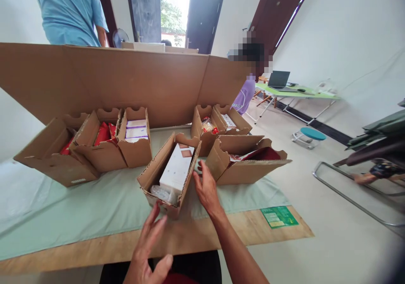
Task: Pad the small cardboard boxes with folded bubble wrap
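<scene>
An open cardboard box [146,182] stands at an angle in the middle of the table. Inside it are a white carton [177,166] and a clear plastic-wrapped item [163,194]. My left hand [148,244] is at the box's near end, fingers spread and thumb apart, holding nothing. At the right side of the same box is my right hand [206,187], its fingers apart and slightly bent. Whether its fingertips touch the box wall, I cannot tell. Just right of that hand sits another cardboard box [243,175] with dark red packaging inside.
More boxes stand at the left, with red packets [104,134] and white-and-purple packs [136,130]. Two others [204,138] are behind on the right. A tall cardboard panel [136,81] rises behind them. Two people are beyond it. A green card [279,217] lies near the table's right corner.
</scene>
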The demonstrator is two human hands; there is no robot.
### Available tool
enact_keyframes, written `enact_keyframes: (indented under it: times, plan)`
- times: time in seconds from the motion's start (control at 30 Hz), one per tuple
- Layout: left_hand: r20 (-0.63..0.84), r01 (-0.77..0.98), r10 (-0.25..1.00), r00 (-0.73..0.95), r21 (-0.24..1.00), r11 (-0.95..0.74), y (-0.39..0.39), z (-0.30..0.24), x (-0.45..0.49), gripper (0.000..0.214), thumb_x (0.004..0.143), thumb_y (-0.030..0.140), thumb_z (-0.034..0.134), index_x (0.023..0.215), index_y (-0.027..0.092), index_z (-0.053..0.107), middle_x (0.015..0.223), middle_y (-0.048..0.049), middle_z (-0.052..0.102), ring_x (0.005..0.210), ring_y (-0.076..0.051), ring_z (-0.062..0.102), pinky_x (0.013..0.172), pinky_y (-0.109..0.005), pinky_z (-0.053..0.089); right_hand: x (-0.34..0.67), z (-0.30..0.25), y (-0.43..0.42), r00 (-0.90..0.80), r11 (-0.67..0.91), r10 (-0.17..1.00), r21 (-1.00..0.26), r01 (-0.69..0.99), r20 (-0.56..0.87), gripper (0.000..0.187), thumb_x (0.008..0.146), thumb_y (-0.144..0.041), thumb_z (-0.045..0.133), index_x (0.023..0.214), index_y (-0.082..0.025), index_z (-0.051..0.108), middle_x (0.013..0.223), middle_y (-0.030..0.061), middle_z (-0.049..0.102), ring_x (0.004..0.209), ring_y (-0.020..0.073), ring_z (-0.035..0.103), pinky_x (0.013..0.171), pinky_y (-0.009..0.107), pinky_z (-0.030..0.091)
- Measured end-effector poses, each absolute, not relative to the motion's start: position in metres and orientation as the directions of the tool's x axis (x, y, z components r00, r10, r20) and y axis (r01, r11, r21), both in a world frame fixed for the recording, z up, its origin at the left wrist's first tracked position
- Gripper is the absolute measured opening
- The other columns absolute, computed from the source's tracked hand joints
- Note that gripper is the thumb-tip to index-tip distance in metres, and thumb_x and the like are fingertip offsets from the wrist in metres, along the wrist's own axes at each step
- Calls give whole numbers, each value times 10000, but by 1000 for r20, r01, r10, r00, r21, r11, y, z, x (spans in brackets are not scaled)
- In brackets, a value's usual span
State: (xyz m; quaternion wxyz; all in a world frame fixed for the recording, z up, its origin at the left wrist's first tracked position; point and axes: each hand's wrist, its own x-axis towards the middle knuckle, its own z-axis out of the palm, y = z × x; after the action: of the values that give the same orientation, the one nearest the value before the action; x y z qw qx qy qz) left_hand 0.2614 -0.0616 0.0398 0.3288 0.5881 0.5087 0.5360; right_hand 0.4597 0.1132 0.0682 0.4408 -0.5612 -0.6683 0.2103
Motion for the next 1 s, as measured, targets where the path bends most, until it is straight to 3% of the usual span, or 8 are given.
enact_keyframes:
  times: [0.1, 0.2, 0.3, 0.57, 0.67, 0.8, 1.0]
  plan:
    - [319, 264, 946, 54, 909, -322, -43, 36, 271, 616, 890, 338, 638, 1494, 383, 523, 1711, -52, 244, 1553, -396, 264, 1221, -622, 307, 454, 70, 121, -70, 291, 955, -868, 402, 288, 553, 1014, -475, 412, 1446, -155, 539, 1484, 168, 579, 1367, 266, 555, 1166, 480, 423]
    - [266, 270, 961, 81, 922, -278, -18, 37, 286, 733, 870, 246, 646, 1556, 374, 421, 1749, -45, 46, 1584, -397, 150, 1224, -639, 277, 456, 71, 125, -118, 275, 961, -911, 307, 251, 599, 1012, -546, 411, 1461, -169, 534, 1518, 146, 555, 1406, 246, 523, 1204, 450, 373]
    - [234, 237, 968, 86, 939, -248, 15, 39, 306, 786, 866, 217, 636, 1583, 359, 350, 1747, -44, -84, 1595, -375, 104, 1224, -603, 302, 463, 67, 129, -80, 223, 975, -934, 279, 208, 644, 1007, -622, 378, 1435, -179, 566, 1491, 148, 582, 1376, 256, 553, 1174, 464, 408]
    - [288, 154, 956, -58, 949, -277, 109, 39, 369, 811, 850, 250, 623, 1591, 267, 293, 1728, -130, -94, 1584, -339, 186, 1205, -520, 368, 487, 19, 115, 55, 144, 986, -969, 199, 158, 623, 893, -701, 551, 1230, -204, 718, 1347, 146, 686, 1267, 305, 633, 1049, 433, 523]
    - [287, 154, 953, -100, 950, -270, 133, 41, 391, 841, 817, 188, 603, 1593, 249, 284, 1726, -142, -103, 1590, -323, 168, 1220, -493, 349, 489, 9, 108, 69, 168, 981, -970, 177, 183, 524, 915, -631, 559, 1186, -219, 734, 1310, 121, 703, 1224, 297, 648, 985, 402, 555]
    - [259, 107, 958, -123, 963, -246, 159, 44, 408, 864, 788, 176, 615, 1587, 224, 289, 1721, -161, -129, 1580, -336, 207, 1219, -483, 353, 487, 14, 105, 34, 235, 969, -953, 190, 245, 328, 975, -401, 524, 1170, -246, 739, 1179, 74, 746, 1116, 252, 682, 964, 359, 556]
    - [251, 114, 968, -31, 963, -246, 179, 42, 400, 798, 799, 224, 626, 1552, 230, 361, 1729, -150, -89, 1564, -344, 251, 1196, -499, 383, 482, 23, 107, 7, 319, 944, -915, 246, 331, 339, 949, -218, 508, 1216, -225, 716, 1229, 90, 726, 1145, 238, 675, 999, 356, 540]
